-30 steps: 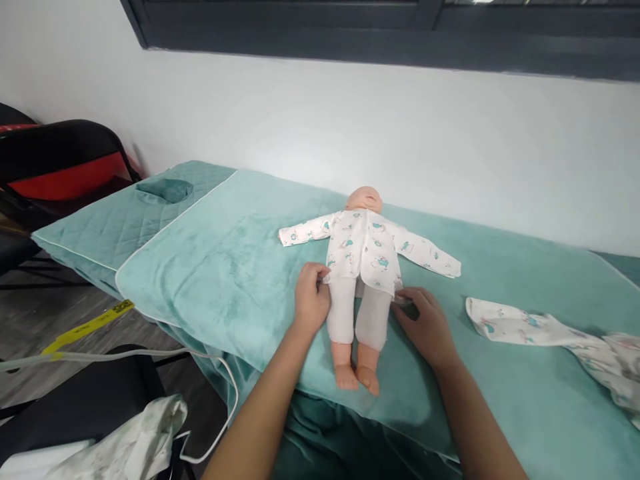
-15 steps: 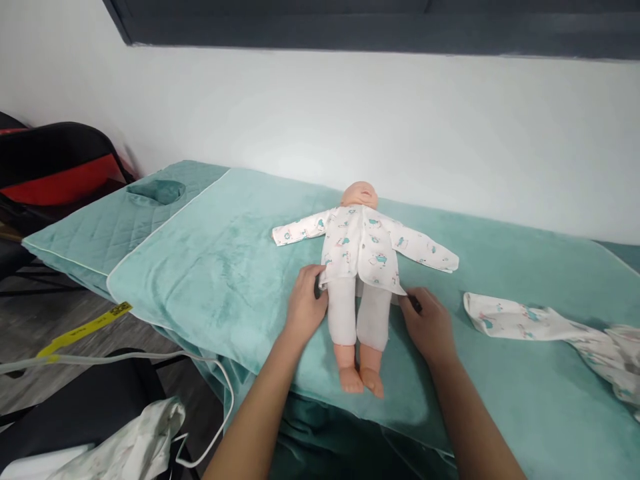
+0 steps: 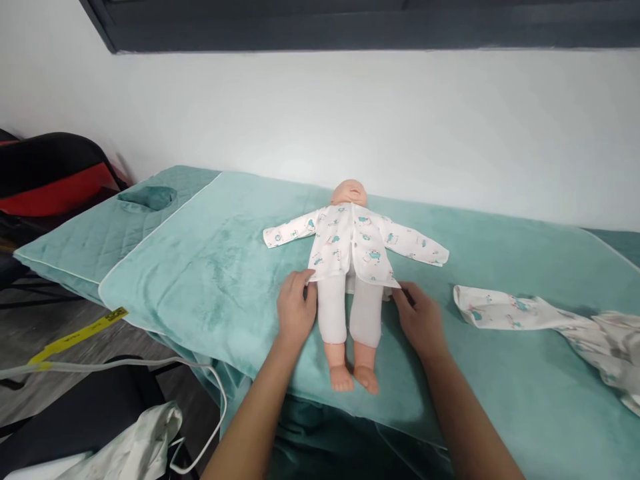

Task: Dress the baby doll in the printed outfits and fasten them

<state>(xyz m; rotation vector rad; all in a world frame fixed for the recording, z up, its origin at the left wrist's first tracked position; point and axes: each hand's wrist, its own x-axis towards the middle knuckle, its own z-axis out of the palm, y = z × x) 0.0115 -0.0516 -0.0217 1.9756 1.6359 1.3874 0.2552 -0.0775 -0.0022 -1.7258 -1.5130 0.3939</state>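
Observation:
A baby doll (image 3: 367,313) lies on its back on a green padded bed (image 3: 210,267), head toward the wall and bare feet toward me. It wears a white long-sleeved baby shirt (image 3: 333,243) with a small teal print, its sleeves spread to both sides. The shirt's front edges part below the chest. My left hand (image 3: 296,303) pinches the shirt's lower left corner between thumb and fingers. At the lower right corner, my right hand (image 3: 419,317) pinches the hem in the same way. White cloth covers the doll's legs down to the ankles.
Matching printed baby trousers (image 3: 530,313) lie crumpled on the bed at right. A black chair (image 3: 85,413) with printed cloth (image 3: 140,437) stands at lower left, a white cable (image 3: 220,400) beside it. Yellow tape (image 3: 80,333) hangs at left. A red-black chair (image 3: 55,180) stands behind.
The view has shifted slightly. Both hands stay at the shirt's lower corners, and the hem looks drawn a little wider. The doll's legs are slightly further apart.

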